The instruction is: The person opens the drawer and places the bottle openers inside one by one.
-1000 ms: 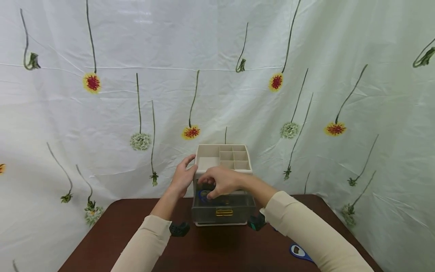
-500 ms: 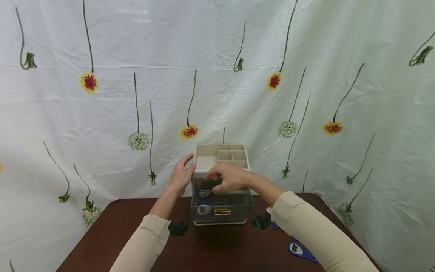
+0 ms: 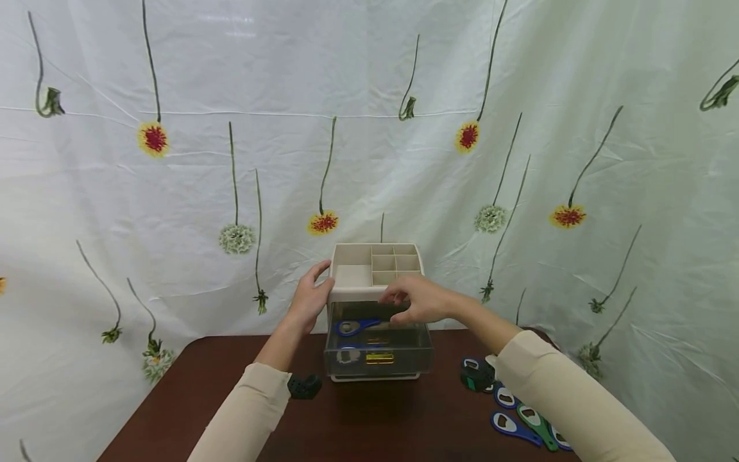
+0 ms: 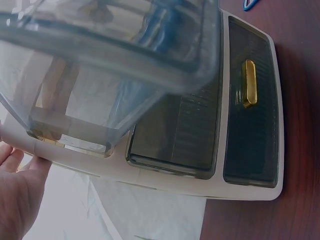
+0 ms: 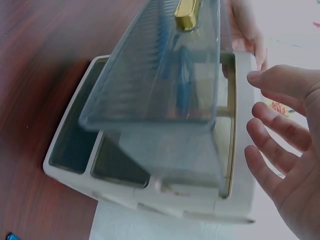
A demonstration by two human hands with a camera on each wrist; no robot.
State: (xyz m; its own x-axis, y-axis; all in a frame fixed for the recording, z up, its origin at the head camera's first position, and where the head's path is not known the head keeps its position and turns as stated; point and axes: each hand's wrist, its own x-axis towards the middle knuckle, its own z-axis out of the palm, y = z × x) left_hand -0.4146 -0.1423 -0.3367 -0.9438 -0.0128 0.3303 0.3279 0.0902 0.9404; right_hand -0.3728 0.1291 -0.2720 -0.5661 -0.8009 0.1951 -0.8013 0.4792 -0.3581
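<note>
Top drawer [image 3: 346, 371] out, blue opener [image 3: 359, 325] inside

Your right hand [image 3: 424, 300] hung above the right part of the drawer, its fingers loosely bent, the thumb apart from them and nothing between. Your left hand [image 3: 307, 301] lay against the upper left side of the box [image 3: 352, 294], thumb by the front corner, fingers along the side, touching rather than clamped; how hard it pressed could not be told.

The opener lay crosswise toward the drawer's left, ring end left. Another blue shape showed through the clear front; you could not tell whether it was a second opener or a reflection.

The opener looked light, stiff and hard to break, perhaps a little slick; mid-handle seemed the best spot for your thumb-and-finger pinch. The drawer looked like smooth, rigid plastic, likelier to crack or scuff than to bend, and its gold pull [image 3: 380, 358] offered the surest hold. The box seemed light enough to slide or tip forward with that drawer out, so its upper side suited a steadying palm. More openers [image 3: 514, 428], blue and green, lay on the table [image 3: 369, 423] to your right.
</note>
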